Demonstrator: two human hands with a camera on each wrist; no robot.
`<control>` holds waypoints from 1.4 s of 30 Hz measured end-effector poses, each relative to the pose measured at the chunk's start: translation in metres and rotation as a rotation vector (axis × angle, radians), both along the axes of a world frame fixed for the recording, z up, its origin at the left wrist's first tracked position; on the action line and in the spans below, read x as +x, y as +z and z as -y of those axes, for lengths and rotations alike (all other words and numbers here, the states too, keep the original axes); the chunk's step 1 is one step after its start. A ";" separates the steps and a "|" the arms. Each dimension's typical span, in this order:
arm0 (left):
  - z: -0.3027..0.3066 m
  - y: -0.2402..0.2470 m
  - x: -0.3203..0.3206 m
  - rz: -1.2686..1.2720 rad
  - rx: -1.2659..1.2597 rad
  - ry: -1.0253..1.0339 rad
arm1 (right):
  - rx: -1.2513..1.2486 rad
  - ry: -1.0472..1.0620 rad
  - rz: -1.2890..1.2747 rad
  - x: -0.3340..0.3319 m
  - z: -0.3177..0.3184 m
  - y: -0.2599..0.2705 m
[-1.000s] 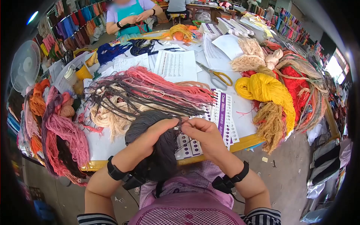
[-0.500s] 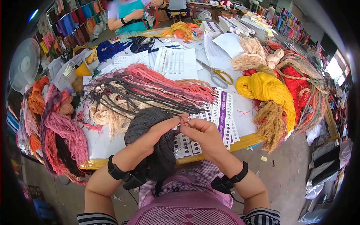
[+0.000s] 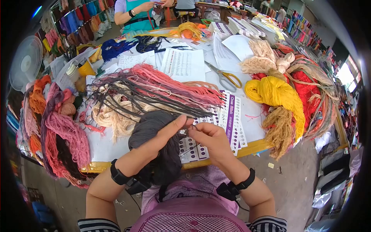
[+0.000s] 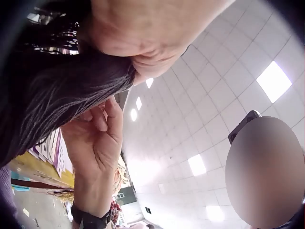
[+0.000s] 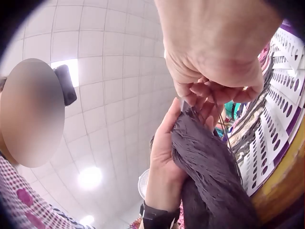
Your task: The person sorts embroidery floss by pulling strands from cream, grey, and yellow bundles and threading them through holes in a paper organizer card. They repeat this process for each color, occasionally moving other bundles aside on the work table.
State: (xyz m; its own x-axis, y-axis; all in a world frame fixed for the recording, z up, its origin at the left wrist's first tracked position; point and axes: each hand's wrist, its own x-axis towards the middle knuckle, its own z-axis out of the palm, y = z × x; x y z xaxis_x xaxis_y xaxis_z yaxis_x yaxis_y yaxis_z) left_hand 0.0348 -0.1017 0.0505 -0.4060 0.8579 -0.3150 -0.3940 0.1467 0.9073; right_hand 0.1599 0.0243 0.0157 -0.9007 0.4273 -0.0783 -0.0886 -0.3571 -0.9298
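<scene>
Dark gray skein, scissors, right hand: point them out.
Dark gray skein [image 5: 207, 162]: right wrist view, middle of its visible length.
Scissors [image 3: 219, 71]: head view, pivot between blades and handles.
Right hand [image 3: 210, 141]: head view, middle of the hand.

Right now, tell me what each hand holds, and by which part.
The left hand holds the dark grey skein near its upper end; the right hand pinches a thin dark strand, exact spot hidden.
</scene>
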 end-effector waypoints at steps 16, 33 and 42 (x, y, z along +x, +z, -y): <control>0.006 -0.013 -0.006 0.095 0.039 -0.016 | -0.162 0.055 -0.130 0.004 -0.002 -0.006; 0.009 -0.013 0.003 -0.068 -0.039 0.018 | -0.126 -0.071 -0.124 0.003 0.009 -0.007; 0.116 -0.016 -0.126 0.539 0.742 0.386 | 0.316 0.002 0.281 0.123 -0.085 0.007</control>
State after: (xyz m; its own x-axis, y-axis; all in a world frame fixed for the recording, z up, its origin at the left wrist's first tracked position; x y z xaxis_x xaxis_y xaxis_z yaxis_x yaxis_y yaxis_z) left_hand -0.0915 -0.2178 0.0345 -0.6593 0.7515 0.0240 -0.6815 -0.6107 0.4031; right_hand 0.2834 0.1089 0.0231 -0.8637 0.4682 -0.1865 0.1846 -0.0505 -0.9815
